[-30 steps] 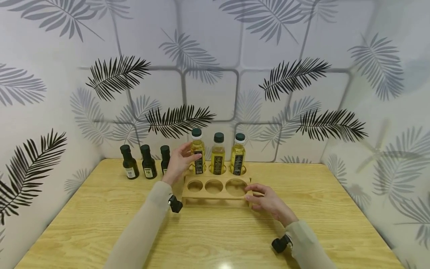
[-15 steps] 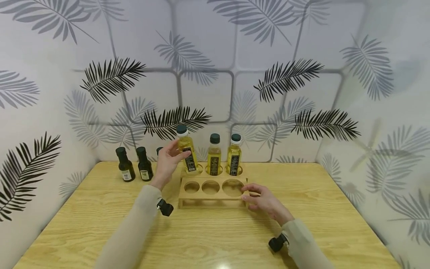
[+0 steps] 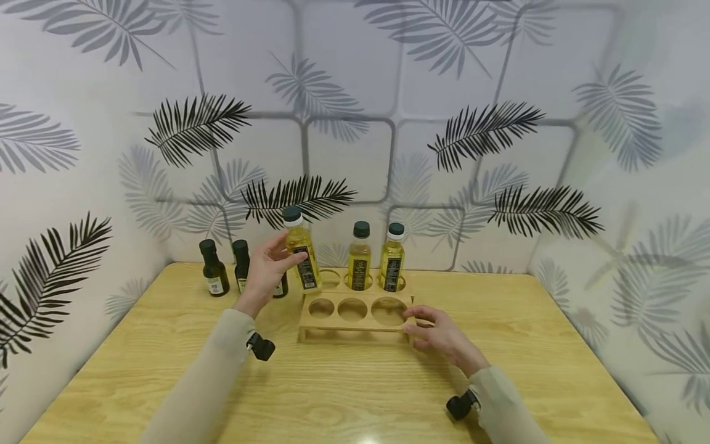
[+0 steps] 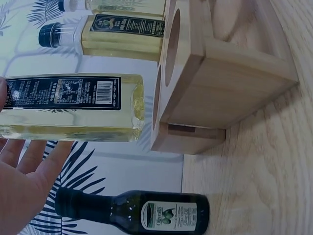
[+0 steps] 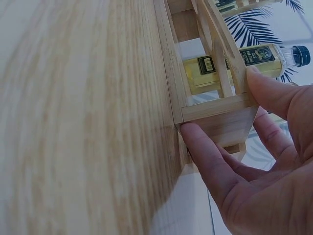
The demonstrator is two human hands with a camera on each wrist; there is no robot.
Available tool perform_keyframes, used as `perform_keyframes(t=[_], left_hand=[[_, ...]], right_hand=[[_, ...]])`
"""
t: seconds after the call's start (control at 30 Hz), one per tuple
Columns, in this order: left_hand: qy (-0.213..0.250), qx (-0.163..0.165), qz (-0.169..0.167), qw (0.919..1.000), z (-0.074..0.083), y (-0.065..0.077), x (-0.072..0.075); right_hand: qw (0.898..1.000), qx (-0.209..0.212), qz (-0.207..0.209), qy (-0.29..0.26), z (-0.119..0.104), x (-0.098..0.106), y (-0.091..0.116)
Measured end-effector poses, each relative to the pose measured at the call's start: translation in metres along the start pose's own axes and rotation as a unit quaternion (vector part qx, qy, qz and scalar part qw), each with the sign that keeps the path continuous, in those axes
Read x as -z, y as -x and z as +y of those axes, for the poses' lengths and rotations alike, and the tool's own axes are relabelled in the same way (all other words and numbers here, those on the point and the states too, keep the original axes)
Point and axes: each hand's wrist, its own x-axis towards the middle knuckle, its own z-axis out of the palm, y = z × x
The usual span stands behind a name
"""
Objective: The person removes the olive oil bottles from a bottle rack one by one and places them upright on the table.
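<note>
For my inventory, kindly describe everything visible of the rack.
The rack is pale and looks wooden, with two rows of three round holes. The front holes are unfilled, the right one widest. Bottles stand in the rear middle and right holes; the rear left is free. It stands upright on the table, open beneath the front row. The right hand touches its right end.

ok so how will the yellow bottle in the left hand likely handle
The yellow bottle probably feels heavy for its size, since liquid seems to fill much of it. Its smooth, clear body looks stiff but perhaps slippery. Tall and narrow, it could tip if knocked.
</note>
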Motion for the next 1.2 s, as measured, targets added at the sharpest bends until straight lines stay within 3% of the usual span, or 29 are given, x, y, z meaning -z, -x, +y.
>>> perform_keyframes(t=[0.37,0.6,0.87,1.2], left_hand=[[-0.009,0.032,0.005,0.9994,-0.009,0.013,0.018],[-0.013,0.039,0.006,0.9991,-0.011,0.018,0.028],[-0.049,0.050,-0.004,0.9976,-0.013,0.022,0.039],[-0.048,0.060,-0.009,0.9970,-0.023,0.028,0.056]], right_hand=[[1.000,-0.005,-0.002,0.000,0.003,0.001,0.008],[1.000,-0.010,-0.008,0.002,0.002,0.001,0.007],[1.000,-0.017,-0.006,-0.006,0.001,0.001,0.004],[1.000,-0.011,-0.012,-0.005,-0.002,0.003,0.002]])
